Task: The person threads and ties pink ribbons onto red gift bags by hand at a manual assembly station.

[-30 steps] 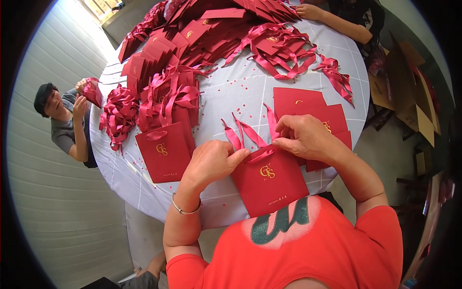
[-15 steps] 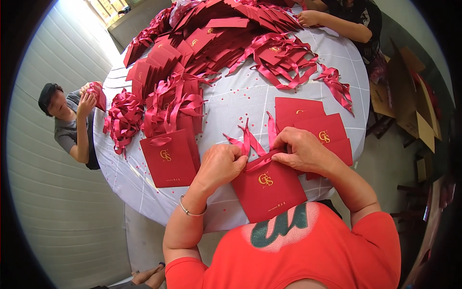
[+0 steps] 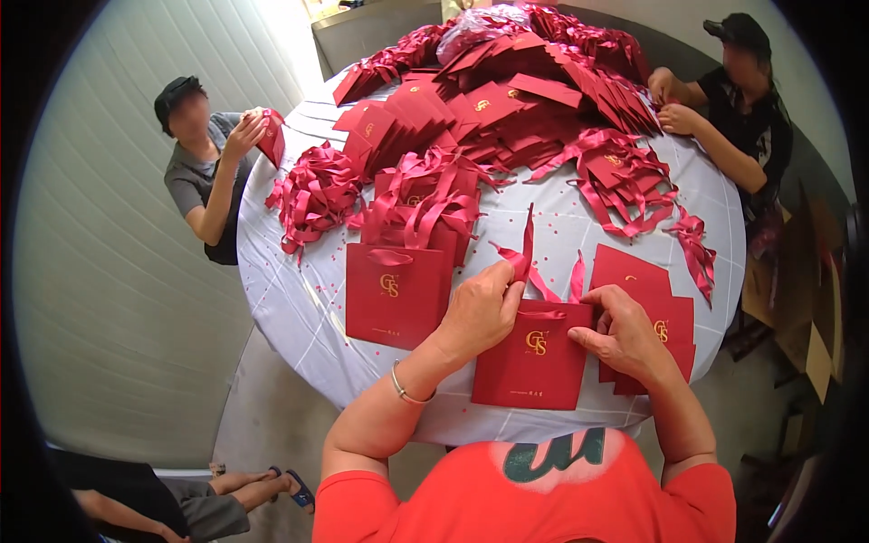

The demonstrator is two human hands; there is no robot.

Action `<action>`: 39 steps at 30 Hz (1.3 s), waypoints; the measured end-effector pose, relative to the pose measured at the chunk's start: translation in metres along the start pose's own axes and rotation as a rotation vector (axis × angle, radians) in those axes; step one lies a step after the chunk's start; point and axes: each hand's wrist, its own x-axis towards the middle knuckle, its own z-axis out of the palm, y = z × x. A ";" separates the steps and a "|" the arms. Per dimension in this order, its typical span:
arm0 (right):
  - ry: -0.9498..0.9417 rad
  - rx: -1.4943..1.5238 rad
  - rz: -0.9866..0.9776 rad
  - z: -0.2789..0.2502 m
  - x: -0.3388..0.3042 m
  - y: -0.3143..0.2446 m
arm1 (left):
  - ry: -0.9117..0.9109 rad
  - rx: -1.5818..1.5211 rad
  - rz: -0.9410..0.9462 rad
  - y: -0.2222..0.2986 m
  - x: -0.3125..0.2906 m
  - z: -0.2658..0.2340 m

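Observation:
A small red paper gift bag [image 3: 529,371] with a gold emblem lies flat at the table's near edge, in front of me. Pink-red ribbon [image 3: 547,288] runs out of its top, with loose ends pointing away from me. At the bag's upper left, my left hand [image 3: 484,303] is closed, pinching a ribbon end that stands up above the thumb. My right hand [image 3: 626,333] grips the bag's upper right edge between thumb and fingers. Beside that hand lie several flat red bags [image 3: 665,312], partly covered by it. Finished-looking bags with ribbon handles [image 3: 398,294] form a stack to the left.
Across the far side of the white-clothed table [image 3: 312,339] spreads a big heap of red bags [image 3: 516,113]. Ribbon bundles lie at left [image 3: 317,190] and right [image 3: 695,249]. One person [image 3: 213,172] handles a red bag at left; another [image 3: 733,118] works at far right. Cardboard boxes [image 3: 797,299] stand right.
My left hand has drawn a ribbon end upward. My right hand has shifted from the ribbon at the bag's top to its right edge. The whole view has also shifted.

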 end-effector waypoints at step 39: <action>-0.122 0.943 0.054 0.157 0.104 -0.097 | 0.541 -0.004 -0.709 -0.152 -0.005 -0.165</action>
